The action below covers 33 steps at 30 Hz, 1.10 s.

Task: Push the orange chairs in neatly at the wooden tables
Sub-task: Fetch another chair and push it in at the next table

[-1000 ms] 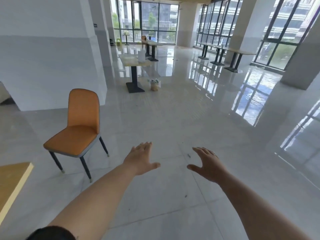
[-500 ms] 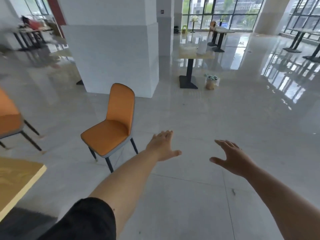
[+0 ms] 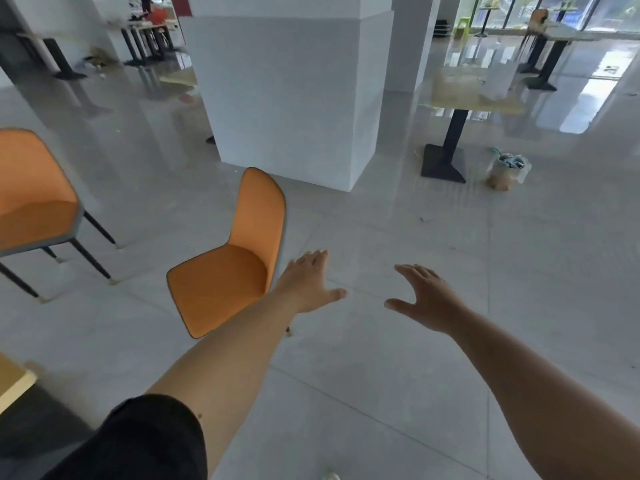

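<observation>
head view: wide look down over two bare forearms and a pale tiled floor.
left hand (image 3: 309, 282): fingers spread flat, holding nothing, hovering just right of the near chair's backrest, not touching it as far as i can tell.
right hand (image 3: 424, 296): also spread wide and holding nothing, over bare floor, well apart from any chair.
near orange chair (image 3: 228, 268): stands alone on the floor, seat facing lower left, backrest upright; front legs hidden behind the forearm.
second orange chair (image 3: 33, 192): at the left edge, partly cut off, dark thin legs showing.
wooden table (image 3: 15, 379): only a corner shows at lower left, near both chairs but touching neither.
handling (judgement): padded shell on slim legs, likely light; should slide easily on the glossy tile, may skid or twist if pushed from one side.
where to hold (judgement): top edge of the backrest, both hands, pushing toward the table corner.
containers: a small pot (image 3: 504, 171) sits on the floor just beside the black base of a pedestal table (image 3: 474, 98); something bluish-green lies in it, too blurred to name.
background: white pillar (image 3: 287, 95) behind the near chair; more tables far off.
</observation>
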Each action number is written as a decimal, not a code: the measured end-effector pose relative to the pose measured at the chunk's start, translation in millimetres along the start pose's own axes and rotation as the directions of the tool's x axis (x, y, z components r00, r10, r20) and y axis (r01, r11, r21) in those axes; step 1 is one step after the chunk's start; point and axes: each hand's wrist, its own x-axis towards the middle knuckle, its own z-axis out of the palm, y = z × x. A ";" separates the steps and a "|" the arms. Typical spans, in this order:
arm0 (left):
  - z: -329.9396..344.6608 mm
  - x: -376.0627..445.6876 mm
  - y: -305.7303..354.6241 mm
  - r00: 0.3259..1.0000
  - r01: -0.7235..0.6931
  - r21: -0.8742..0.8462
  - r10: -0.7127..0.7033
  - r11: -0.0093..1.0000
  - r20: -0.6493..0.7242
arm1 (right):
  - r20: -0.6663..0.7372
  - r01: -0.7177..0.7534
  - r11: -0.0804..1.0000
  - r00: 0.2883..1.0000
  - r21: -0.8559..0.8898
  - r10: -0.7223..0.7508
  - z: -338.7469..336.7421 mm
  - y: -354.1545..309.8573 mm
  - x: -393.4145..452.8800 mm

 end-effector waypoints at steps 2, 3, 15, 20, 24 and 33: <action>-6.6 43.6 -5.9 1.000 0.006 0.005 -0.006 1.000 0.013 | 0.003 0.008 1.000 1.000 0.003 -0.008 -5.4 14.8 42.6; -11.7 66.0 -8.0 1.000 0.007 0.002 -0.007 1.000 0.011 | 0.001 0.012 1.000 1.000 0.006 -0.012 -10.6 22.1 64.5; -32.7 281.0 -50.3 0.956 0.284 -0.052 -0.287 0.957 -0.061 | 0.088 0.275 0.960 0.956 0.044 -0.278 -33.4 114.4 348.5; -42.5 330.9 -55.9 0.851 0.508 -0.140 -0.520 0.850 -0.071 | 0.223 0.496 0.867 0.841 0.045 -0.493 -41.8 131.8 459.6; -54.4 348.1 -65.9 0.761 0.619 -0.201 -0.643 0.759 -0.088 | 0.283 0.612 0.787 0.744 0.077 -0.605 -39.7 119.0 531.6; -31.4 385.8 -164.2 0.554 0.779 -0.260 -0.821 0.570 -0.138 | 0.370 0.772 0.621 0.541 0.137 -0.755 20.5 47.8 662.9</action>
